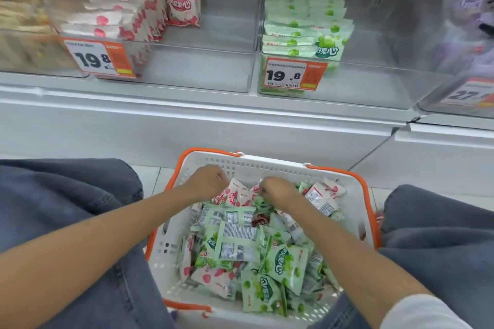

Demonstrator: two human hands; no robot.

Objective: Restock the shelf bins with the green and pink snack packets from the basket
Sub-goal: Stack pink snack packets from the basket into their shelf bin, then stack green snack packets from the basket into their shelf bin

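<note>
- the basket [267,168], white with orange handles, sits on the floor between the person's knees, full of mixed green packets [283,262] and pink packets [213,275].
- left hand [207,181] is at the far end of the basket, fingers pinched on a pink packet there.
- right hand [275,189] is beside it, fingers curled down into the pile; what it grips i cannot tell.
- above, the pink bin [200,72] and the green bin [361,88] are each part filled.
</note>
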